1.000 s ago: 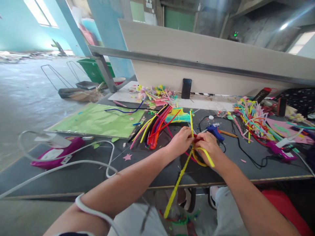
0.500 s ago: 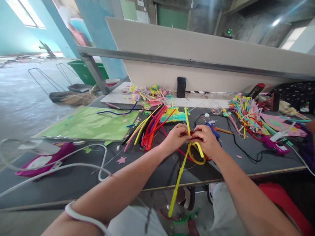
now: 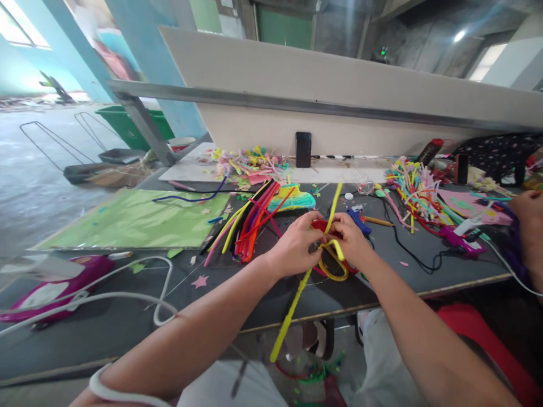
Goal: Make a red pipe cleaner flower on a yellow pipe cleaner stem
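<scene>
Spreading across the scene, the dark table (image 3: 384,249) carries a green sheet (image 3: 136,217) at left and a multicoloured bundle of fuzzy stems (image 3: 254,223) right of it. The yellow stems (image 3: 291,314) are at the near middle, one length slanting down past the table's near edge, with a loop at its right. The left hand (image 3: 297,246) and right hand (image 3: 350,240), fingers curled, pinch them where they cross, beside red stems (image 3: 322,226). A black phone (image 3: 303,150) stands upright at the far side; a blue glue gun (image 3: 360,221) lies just beyond the right hand; a pink star (image 3: 200,281) lies near left.
</scene>
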The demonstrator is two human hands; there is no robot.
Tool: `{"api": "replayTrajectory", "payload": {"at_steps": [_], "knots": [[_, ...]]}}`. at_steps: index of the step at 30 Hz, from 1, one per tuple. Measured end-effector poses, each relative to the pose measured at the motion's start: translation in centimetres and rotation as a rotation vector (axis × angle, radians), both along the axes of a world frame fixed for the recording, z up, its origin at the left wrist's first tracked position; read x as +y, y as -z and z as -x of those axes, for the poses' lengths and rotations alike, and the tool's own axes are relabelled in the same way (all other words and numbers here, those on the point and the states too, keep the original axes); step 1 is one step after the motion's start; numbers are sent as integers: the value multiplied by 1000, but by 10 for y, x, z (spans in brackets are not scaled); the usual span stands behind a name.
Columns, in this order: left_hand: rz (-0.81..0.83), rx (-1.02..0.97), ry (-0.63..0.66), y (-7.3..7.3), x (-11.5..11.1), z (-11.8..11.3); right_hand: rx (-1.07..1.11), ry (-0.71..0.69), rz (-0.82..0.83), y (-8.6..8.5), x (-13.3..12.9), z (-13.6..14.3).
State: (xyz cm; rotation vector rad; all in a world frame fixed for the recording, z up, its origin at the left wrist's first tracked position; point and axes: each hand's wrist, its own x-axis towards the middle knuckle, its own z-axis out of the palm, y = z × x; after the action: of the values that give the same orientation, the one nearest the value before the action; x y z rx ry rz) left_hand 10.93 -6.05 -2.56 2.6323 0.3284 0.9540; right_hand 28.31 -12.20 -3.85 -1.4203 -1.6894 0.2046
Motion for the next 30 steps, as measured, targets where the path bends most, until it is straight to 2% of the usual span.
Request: {"api": "replayTrajectory", "payload": {"at_steps": [6,10,12,15,18,22,30], "knots": [[-327,199,-208,-4,-16,-5,-13,66,17,3,2,8],[-396,223,-240,0,-15,-5,-30,86,-3,5,2,9],[-372,209,-241,4,-11,-5,-41,76,-20,6,2,8],[-249,164,-246,10,-6,-5,-36,66,-48,8,2,5],[-97,79,-252,15,-1,-8,-38,64,-93,11,2,3],[3,-56,-252,19,5,-12,-57,76,-131,13,1,6],[137,-176,-283,16,4,-11,-211,173,-268,5,-14,21]]}}
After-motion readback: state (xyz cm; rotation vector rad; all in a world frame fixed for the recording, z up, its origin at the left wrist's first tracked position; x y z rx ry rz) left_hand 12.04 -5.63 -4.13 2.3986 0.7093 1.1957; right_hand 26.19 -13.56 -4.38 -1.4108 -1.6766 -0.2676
